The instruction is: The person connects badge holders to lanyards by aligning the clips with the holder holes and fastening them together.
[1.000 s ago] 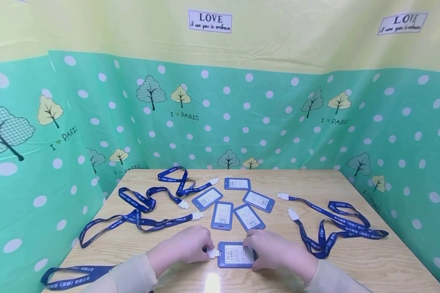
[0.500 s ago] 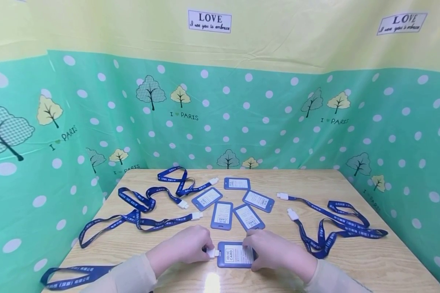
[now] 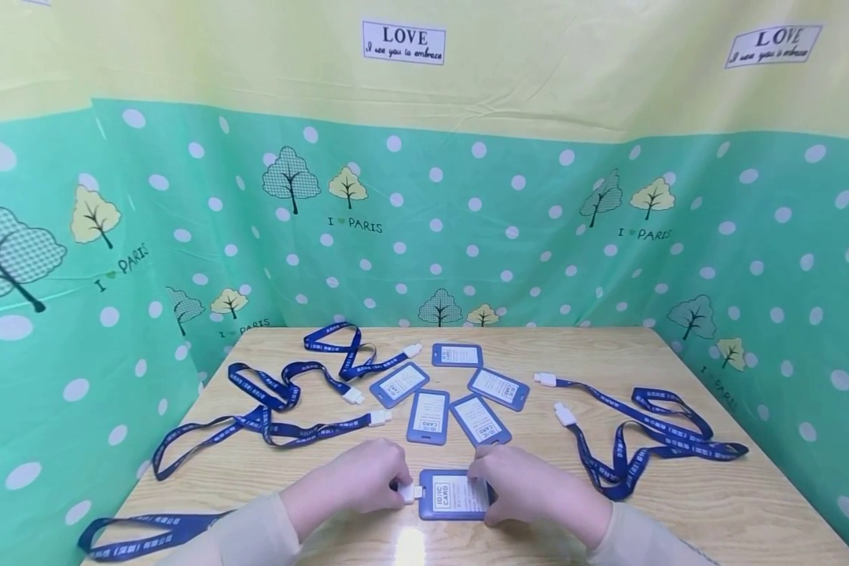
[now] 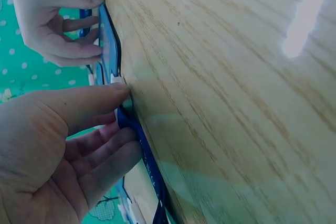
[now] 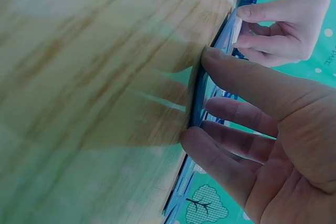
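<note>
Low over the front of the table, my left hand point(image 3: 375, 475) pinches the white plastic clip point(image 3: 406, 493) of a blue lanyard between thumb and fingers. The strap point(image 4: 149, 156) trails away below that hand in the left wrist view. My right hand point(image 3: 531, 483) holds a blue ID card holder point(image 3: 453, 495) flat on the wood, its thumb on the near edge and fingers over the far side. The clip's tip is right at the slotted end of the holder; whether it is through the slot cannot be made out.
Several blue card holders point(image 3: 428, 417) lie behind the hands. Lanyards with white clips spread on the left point(image 3: 318, 431) and right point(image 3: 630, 448). A blue strap loop point(image 3: 148, 536) lies at the front left. A green patterned curtain point(image 3: 368, 267) surrounds the wooden table point(image 3: 714, 519).
</note>
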A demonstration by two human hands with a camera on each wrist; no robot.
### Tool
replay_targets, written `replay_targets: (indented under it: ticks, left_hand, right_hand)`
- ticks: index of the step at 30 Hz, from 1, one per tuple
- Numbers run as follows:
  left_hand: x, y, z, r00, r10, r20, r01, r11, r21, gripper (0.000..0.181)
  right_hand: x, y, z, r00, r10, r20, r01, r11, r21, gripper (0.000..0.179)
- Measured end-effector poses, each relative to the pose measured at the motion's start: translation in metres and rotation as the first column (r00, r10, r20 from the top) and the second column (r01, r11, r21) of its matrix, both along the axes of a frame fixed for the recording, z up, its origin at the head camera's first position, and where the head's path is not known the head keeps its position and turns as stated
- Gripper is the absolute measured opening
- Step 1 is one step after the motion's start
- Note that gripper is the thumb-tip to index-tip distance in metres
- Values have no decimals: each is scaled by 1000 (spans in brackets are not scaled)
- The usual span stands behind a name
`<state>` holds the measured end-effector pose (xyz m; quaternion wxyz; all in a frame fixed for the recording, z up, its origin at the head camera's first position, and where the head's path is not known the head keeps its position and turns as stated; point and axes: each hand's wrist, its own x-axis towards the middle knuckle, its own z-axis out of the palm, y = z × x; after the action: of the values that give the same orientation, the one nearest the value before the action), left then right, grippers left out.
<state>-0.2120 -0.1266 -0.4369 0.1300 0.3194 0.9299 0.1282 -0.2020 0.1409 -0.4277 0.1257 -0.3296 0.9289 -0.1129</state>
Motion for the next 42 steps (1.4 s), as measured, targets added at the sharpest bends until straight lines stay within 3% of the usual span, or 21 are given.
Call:
replay_targets:
  ticks: [17,24,42]
  left_hand:
    - [1,0,-1,1000,-12,-23,13,1000,13,16]
    - [1,0,-2,998,-37,-46,38,999,26,9]
    - [2,2,-1,998,-46,-35,47,999,28,7]
  right_hand:
    - [-1,3,-1,1000,19,21,-18,998,-64,38]
    - [-1,5,-3,999,49,-11,-50,996,-76,35]
    - [0,2,-3,999,31,6,-31,997,-70,32]
